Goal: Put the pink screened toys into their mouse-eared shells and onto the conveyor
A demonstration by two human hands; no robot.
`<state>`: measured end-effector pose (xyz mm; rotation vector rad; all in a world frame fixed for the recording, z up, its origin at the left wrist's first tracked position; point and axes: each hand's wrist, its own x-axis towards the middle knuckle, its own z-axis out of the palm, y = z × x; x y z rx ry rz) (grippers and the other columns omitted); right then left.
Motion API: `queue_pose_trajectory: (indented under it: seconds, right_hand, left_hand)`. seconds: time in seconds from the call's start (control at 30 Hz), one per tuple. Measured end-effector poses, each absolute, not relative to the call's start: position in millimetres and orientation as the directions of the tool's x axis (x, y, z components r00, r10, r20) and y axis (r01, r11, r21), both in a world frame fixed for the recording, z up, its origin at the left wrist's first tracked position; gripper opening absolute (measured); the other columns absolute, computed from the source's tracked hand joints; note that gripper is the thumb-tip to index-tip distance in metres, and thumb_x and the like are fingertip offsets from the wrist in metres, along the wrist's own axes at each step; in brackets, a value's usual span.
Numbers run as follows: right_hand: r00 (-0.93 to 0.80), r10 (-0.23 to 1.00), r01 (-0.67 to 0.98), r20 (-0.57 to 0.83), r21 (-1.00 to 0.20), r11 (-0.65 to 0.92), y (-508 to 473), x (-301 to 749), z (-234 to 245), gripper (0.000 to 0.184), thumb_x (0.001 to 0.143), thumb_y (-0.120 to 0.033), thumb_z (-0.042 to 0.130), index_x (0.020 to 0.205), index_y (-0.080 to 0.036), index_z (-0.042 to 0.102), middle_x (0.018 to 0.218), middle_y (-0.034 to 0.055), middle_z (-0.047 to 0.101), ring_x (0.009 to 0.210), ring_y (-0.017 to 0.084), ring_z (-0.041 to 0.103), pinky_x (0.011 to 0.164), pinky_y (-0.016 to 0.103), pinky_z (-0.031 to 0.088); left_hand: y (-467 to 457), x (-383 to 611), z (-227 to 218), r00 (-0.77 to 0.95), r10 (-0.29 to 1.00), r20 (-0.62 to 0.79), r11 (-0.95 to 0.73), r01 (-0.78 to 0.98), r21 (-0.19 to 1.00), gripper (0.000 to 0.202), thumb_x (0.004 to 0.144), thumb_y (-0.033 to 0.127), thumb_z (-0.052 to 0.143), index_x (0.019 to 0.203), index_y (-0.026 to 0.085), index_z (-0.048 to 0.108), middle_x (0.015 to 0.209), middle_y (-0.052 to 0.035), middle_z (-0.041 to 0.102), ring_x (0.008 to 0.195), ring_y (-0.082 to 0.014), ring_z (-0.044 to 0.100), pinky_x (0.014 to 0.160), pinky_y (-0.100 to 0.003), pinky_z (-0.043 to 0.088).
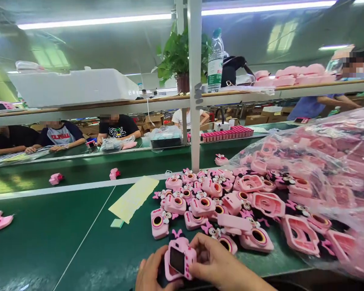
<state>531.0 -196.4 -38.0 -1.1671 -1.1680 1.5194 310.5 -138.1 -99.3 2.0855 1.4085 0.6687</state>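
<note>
Near the bottom edge, a pink toy camera is held between my two hands, its dark screen and row of buttons turned towards me. A pink soft case with a bow on top surrounds it; the camera looks not fully flush at the lower left. My left hand is closed round its left side. My right hand pinches the right side, thumb by the buttons. Just beyond lies a heap of pink cartoon-mouse camera cases, several with round lens rings and several showing hollow backs.
A large clear plastic bag of cases spills from the right. Yellow paper and a small pale green pad lie left of the heap. A white post supports the shelf. Co-workers sit beyond the green conveyor, where pink pieces rest.
</note>
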Motion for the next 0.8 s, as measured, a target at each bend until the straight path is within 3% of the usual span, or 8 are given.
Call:
queue_pose_trajectory:
  seconds: [0.2,0.4,0.53,0.67,0.8]
  right_hand:
    - [-0.267,0.933,-0.022,-0.241,-0.966,-0.256,-184,537,-28,0.054,0.064,-0.021,0.073,0.117,-0.022,0.063,0.078,-0.0026,0.061,0.063,0.013,0.056,0.062,0.025,0.047]
    - [-0.326,0.893,0.160,-0.311,-0.949,-0.272,-180,538,-6,0.050,0.068,-0.025,0.073,0.118,-0.022,0.069,0.083,0.0008,0.066,0.069,0.015,0.061,0.064,0.027,0.050]
    - [-0.256,0.930,0.269,-0.264,-0.943,-0.194,-187,537,-2,0.041,0.072,-0.028,0.072,0.112,-0.019,0.070,0.086,0.0024,0.067,0.072,0.016,0.059,0.066,0.027,0.049]
    - [-0.196,0.909,0.228,-0.369,-0.918,-0.324,-192,536,-2,0.047,0.072,-0.034,0.075,0.116,-0.018,0.068,0.084,0.0029,0.065,0.074,0.018,0.062,0.067,0.029,0.051]
    - [-0.256,0.863,0.171,-0.436,-0.899,-0.404,-187,535,-4,0.054,0.075,-0.039,0.076,0.122,-0.015,0.066,0.081,0.0029,0.065,0.073,0.017,0.063,0.070,0.030,0.053]
  left_hand:
    - [-146,315,-77,0.337,0.938,0.087,-0.289,0.613,0.735,0.054,0.062,0.029,0.075,0.116,0.026,0.066,0.113,-0.0031,0.074,0.094,-0.0265,0.064,0.087,-0.039,0.047]
    - [-154,321,-62,0.321,0.947,0.014,-0.231,0.651,0.723,0.053,0.063,0.028,0.079,0.114,0.026,0.066,0.108,-0.0006,0.072,0.091,-0.0242,0.059,0.085,-0.038,0.042]
    - [-157,325,-54,0.323,0.946,0.035,-0.255,0.670,0.697,0.050,0.064,0.033,0.083,0.110,0.024,0.066,0.100,-0.0012,0.071,0.089,-0.0244,0.058,0.081,-0.036,0.039]
    - [-155,323,-61,0.341,0.940,0.027,-0.260,0.662,0.703,0.052,0.064,0.039,0.084,0.110,0.026,0.065,0.099,-0.0003,0.070,0.090,-0.0233,0.057,0.081,-0.035,0.036]
    - [-152,317,-72,0.385,0.922,0.045,-0.301,0.636,0.710,0.056,0.065,0.042,0.085,0.115,0.029,0.063,0.101,0.0001,0.069,0.093,-0.0236,0.058,0.084,-0.037,0.036]
